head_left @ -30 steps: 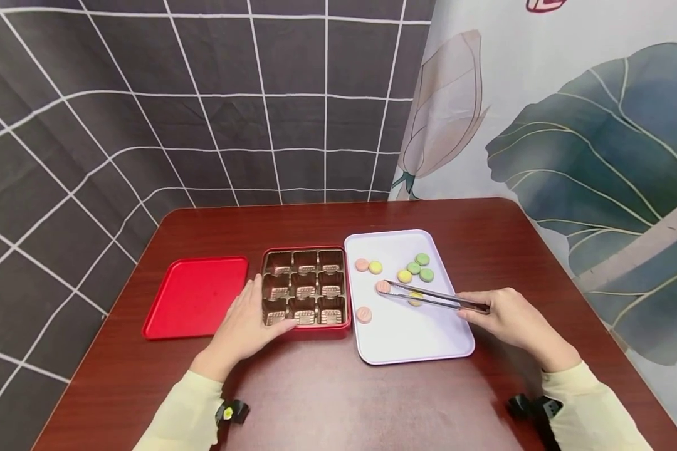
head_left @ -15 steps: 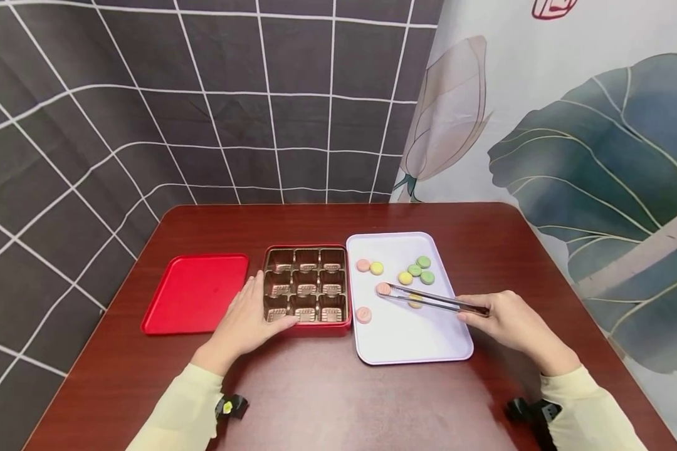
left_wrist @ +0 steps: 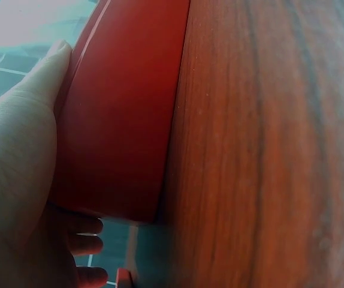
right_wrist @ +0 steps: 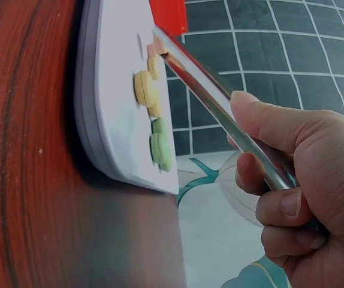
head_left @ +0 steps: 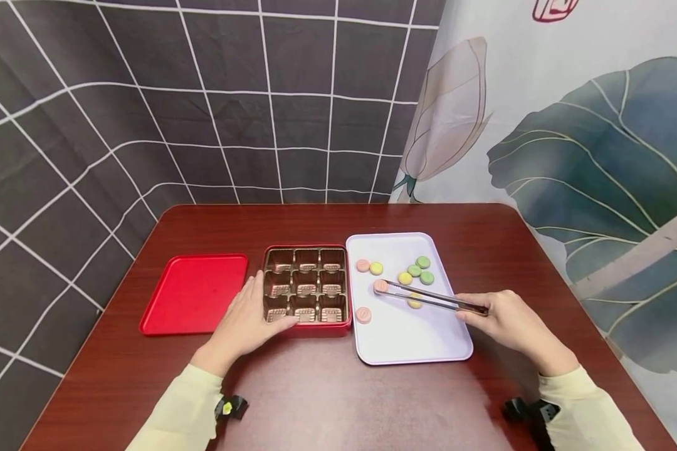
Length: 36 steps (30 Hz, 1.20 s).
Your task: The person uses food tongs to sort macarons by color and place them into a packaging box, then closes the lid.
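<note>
My right hand (head_left: 510, 322) grips metal tongs (head_left: 429, 299), thumb on one arm and fingers curled round the other in the right wrist view. Between the tong tips is a pink macaron (head_left: 380, 286), over the white tray (head_left: 412, 341). My left hand (head_left: 242, 326) rests at the near left corner of a red box (head_left: 321, 331), fingers straight along its left side and thumb along the front wall. Inside the box is a gold-brown insert (head_left: 304, 285) with several bare square compartments. In the left wrist view, the thumb lies against the red wall.
Pink macarons (head_left: 363, 314), yellow macarons (head_left: 405, 277) and green macarons (head_left: 422, 262) lie spread on the tray. Left of the box lies a red lid (head_left: 200, 294). The tray stands right beside the box on a brown wooden table (head_left: 316, 394); curtains hang behind.
The pink macaron in the tongs has shifted slightly left and away from me over the last half second. My left hand stays at the box corner.
</note>
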Motion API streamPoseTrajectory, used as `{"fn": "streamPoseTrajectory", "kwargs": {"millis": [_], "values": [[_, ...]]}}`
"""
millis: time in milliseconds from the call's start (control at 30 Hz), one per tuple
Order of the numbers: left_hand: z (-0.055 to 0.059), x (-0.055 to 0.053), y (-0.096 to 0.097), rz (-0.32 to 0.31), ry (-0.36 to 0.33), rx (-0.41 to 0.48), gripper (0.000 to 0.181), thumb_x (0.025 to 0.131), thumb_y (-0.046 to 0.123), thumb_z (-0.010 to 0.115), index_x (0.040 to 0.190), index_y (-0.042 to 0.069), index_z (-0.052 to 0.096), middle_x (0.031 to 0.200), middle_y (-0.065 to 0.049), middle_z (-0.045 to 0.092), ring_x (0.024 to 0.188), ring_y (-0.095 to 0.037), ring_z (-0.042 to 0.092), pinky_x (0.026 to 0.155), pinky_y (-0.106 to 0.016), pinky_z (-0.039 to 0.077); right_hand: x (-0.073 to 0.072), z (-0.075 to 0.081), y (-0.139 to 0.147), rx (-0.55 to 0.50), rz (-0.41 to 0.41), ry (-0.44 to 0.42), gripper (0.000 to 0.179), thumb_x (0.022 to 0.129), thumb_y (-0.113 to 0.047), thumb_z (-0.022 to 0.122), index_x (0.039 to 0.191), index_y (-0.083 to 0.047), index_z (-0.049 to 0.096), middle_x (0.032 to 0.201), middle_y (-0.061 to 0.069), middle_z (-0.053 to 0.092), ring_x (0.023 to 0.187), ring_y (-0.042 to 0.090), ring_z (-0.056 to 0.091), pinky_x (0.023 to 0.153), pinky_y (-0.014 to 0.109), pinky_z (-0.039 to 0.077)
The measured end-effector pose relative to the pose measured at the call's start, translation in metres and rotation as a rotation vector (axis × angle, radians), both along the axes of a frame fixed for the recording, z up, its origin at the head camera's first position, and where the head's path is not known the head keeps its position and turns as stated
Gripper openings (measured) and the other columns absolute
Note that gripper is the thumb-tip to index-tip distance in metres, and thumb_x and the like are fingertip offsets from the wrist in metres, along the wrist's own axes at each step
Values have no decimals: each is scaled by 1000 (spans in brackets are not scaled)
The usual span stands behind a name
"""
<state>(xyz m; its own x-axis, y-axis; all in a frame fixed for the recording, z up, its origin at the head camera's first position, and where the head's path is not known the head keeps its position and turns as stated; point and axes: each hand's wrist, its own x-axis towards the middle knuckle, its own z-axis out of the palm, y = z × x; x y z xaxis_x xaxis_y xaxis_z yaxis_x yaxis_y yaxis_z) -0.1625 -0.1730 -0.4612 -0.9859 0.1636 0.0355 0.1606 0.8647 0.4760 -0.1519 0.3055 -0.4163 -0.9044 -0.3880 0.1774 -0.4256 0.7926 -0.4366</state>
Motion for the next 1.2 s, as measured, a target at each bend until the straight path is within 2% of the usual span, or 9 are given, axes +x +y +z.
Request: {"fn": "streamPoseTrajectory", "kwargs": {"millis": [500, 833, 1000, 1100, 1200], "values": [[4, 1, 1, 3, 1, -10, 129, 67, 84, 56, 151, -4, 12, 152, -30, 23, 141, -42, 21, 111, -55, 24, -14, 8, -14, -37, 43, 79, 33, 76, -17, 82, 107, -10, 75, 72, -14, 66, 52, 1, 45, 43, 17, 37], [4, 1, 1, -4, -1, -15, 124, 71, 76, 62, 151, -4, 12, 153, -28, 22, 142, -40, 19, 113, -55, 20, -27, 22, -29, -27, 56, 67, 34, 78, -25, 81, 109, -13, 75, 57, -16, 53, 47, 2, 38, 41, 20, 35], [4, 2, 2, -3, 9, -23, 123, 71, 76, 63, 152, -3, 12, 154, -26, 20, 143, -38, 17, 113, -55, 18, -35, 26, -36, -28, 70, 65, 32, 79, -24, 80, 108, -13, 75, 53, -16, 47, 47, 2, 36, 40, 20, 33], [4, 2, 2, -1, 20, -32, 123, 71, 76, 62, 152, -2, 12, 157, -22, 16, 145, -35, 13, 114, -56, 16, -41, 29, -41, -26, 68, 37, 34, 80, -26, 80, 110, -11, 74, 53, -15, 45, 47, 3, 35, 40, 20, 31], [4, 3, 1, -1, 36, -43, 123, 72, 76, 61, 152, -1, 12, 158, -19, 13, 146, -34, 9, 113, -57, 14, -45, 31, -46, -28, 71, 5, 36, 81, -28, 78, 111, -9, 74, 55, -13, 49, 48, 4, 35, 40, 21, 31]]}}
